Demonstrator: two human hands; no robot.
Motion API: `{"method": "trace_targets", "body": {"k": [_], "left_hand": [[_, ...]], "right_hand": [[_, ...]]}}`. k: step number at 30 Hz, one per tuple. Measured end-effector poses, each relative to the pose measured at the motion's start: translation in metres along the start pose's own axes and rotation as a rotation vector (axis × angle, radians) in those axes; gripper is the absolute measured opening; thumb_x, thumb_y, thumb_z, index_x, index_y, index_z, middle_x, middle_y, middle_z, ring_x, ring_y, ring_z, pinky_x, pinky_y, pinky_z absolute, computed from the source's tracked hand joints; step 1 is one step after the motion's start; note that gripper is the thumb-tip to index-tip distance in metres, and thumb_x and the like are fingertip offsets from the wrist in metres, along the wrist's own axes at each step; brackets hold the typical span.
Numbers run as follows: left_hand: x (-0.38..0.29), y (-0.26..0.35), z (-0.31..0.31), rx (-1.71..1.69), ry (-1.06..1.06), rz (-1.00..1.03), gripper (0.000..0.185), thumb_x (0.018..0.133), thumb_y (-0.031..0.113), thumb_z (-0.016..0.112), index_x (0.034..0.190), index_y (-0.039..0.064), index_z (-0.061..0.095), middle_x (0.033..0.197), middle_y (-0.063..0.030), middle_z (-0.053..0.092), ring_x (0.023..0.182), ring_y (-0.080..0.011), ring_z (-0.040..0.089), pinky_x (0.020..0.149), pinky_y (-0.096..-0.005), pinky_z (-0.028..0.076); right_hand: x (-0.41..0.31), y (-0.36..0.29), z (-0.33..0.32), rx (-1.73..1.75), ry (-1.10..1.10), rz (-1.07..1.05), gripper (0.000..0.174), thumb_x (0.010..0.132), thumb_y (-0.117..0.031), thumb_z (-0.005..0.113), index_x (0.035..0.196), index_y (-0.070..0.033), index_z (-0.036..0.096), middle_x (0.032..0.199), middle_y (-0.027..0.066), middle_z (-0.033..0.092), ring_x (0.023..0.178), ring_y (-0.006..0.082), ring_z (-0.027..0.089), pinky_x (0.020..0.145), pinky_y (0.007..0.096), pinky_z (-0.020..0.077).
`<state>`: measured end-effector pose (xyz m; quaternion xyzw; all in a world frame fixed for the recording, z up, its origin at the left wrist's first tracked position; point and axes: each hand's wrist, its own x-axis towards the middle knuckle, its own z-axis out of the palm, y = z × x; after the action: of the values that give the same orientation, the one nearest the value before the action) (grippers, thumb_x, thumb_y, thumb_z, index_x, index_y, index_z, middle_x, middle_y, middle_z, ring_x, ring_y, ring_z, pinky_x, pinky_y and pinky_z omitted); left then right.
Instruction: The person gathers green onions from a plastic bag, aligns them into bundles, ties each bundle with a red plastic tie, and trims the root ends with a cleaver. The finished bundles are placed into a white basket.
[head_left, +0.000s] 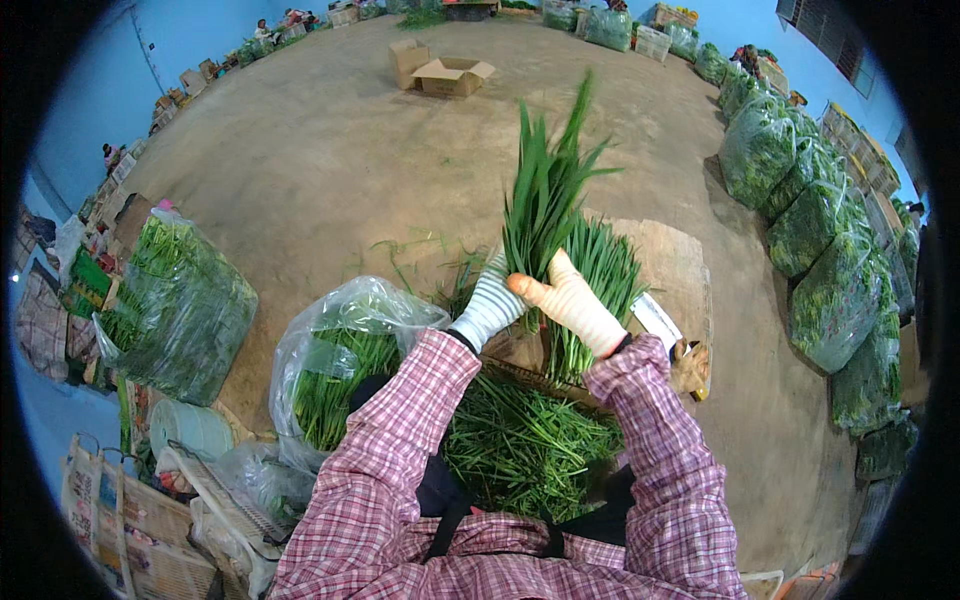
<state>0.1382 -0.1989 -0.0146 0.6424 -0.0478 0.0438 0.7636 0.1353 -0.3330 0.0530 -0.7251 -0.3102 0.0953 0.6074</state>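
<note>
A bunch of long green leafy stalks, like garlic chives (541, 195), stands upright between my two gloved hands. My left hand (491, 300), in a striped knit glove, grips its left side. My right hand (566, 300), gloved with a bare or stained thumb tip, closes round it from the right. Behind my right hand a larger pile of the same stalks (600, 262) lies on a flattened cardboard sheet (679, 247). Loose green stalks (532, 450) are heaped close to my body. At left, an open clear plastic bag (360, 300) holds more stalks.
Beyond lie an open cardboard box (450, 77) and concrete floor. A full bag of greens (187, 300) stands left, near a plastic roll (191, 429) and a crate (225, 502). Filled bags (832, 292) line the right. A brown glove (688, 366) lies beside the cardboard. Other people sit far off.
</note>
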Motion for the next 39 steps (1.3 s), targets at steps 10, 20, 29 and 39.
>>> {"method": "trace_targets", "body": {"k": [10,20,29,39], "left_hand": [[-0.059,0.047,-0.07,-0.057,0.161,0.076,0.026,0.091,0.02,0.072,0.108,0.001,0.069,0.102,-0.0113,0.073,0.093,-0.0233,0.071,0.084,-0.0392,0.061],[-0.112,0.053,-0.058,-0.506,0.453,-0.148,0.019,0.094,0.017,0.067,0.107,0.003,0.065,0.1,-0.0131,0.071,0.093,-0.0311,0.071,0.085,-0.0449,0.061],[-0.131,0.064,-0.07,-0.578,0.574,-0.227,0.015,0.095,0.018,0.067,0.099,0.004,0.068,0.091,-0.0115,0.071,0.084,-0.0254,0.068,0.081,-0.0415,0.058],[-0.138,0.059,-0.024,0.053,0.254,0.073,0.044,0.08,0.027,0.086,0.109,-0.002,0.073,0.106,-0.0082,0.072,0.099,-0.0159,0.065,0.09,-0.0344,0.052]], "right_hand": [[-0.056,-0.002,-0.033,-0.054,0.253,-0.029,0.039,0.098,-0.02,0.065,0.133,-0.003,0.06,0.119,0.0092,0.069,0.107,0.0157,0.063,0.092,0.0312,0.051],[-0.112,0.024,0.039,-0.992,0.085,-0.519,0.018,0.077,-0.02,0.075,0.09,-0.014,0.065,0.08,0.0031,0.058,0.077,0.0246,0.06,0.072,0.0412,0.0447],[-0.159,0.009,0.01,-0.787,-0.176,-0.093,0.042,0.071,-0.017,0.082,0.11,-0.01,0.069,0.114,0.0113,0.067,0.104,0.0346,0.063,0.089,0.0467,0.0495],[-0.107,0.037,0.051,-0.119,-0.29,-0.043,0.064,0.092,-0.023,0.073,0.146,-0.001,0.046,0.124,0.0062,0.066,0.109,0.0141,0.057,0.099,0.0329,0.0476]]}}
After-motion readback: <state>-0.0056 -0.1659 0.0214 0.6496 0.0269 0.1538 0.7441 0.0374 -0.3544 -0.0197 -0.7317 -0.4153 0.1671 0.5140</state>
